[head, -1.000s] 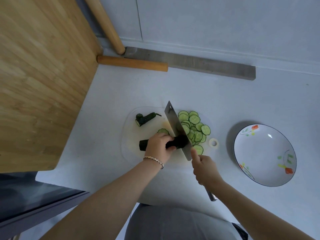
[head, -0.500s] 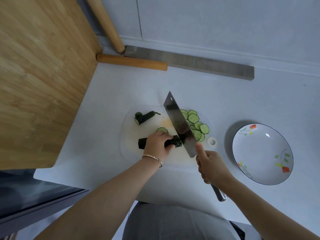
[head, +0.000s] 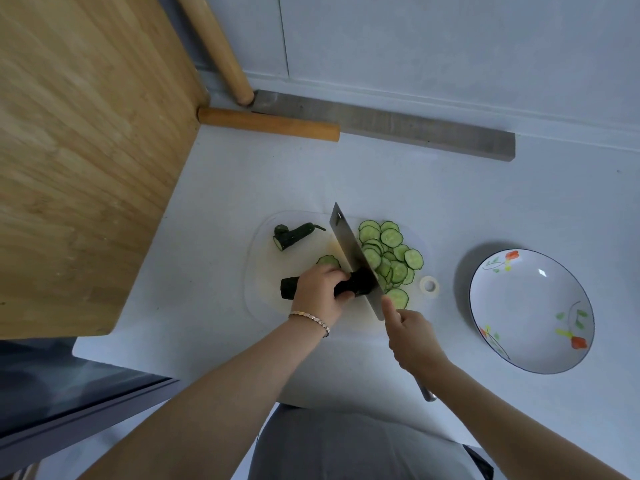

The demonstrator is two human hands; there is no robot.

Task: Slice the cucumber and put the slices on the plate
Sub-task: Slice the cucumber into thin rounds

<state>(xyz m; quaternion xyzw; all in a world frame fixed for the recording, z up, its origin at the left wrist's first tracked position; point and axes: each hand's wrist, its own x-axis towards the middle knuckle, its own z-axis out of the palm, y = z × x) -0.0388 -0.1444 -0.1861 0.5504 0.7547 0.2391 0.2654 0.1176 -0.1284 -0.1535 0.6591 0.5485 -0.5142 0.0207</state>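
Note:
A dark green cucumber [head: 360, 282] lies across a pale cutting board [head: 263, 268], and my left hand [head: 320, 294] grips it from above. My right hand [head: 412, 337] holds the handle of a cleaver [head: 353, 251], forefinger stretched along the blade. The blade is down in the cucumber's right end. Several thin slices [head: 389, 258] are heaped on the board to the right of the blade, and one more slice [head: 328, 261] lies just behind my left hand. A cut-off stem end [head: 292, 235] rests at the board's far left. The white flowered plate [head: 531, 311] stands to the right, with nothing on it.
A big wooden board [head: 79, 150] fills the left. Two wooden rods [head: 268, 125] and a grey metal bar [head: 388, 128] lie by the wall. The counter's front edge [head: 114, 360] runs close under my arms.
The cleaver was lifted clear of the cucumber half a second ago and has come down through its right end again. My left hand has kept its hold on the cucumber.

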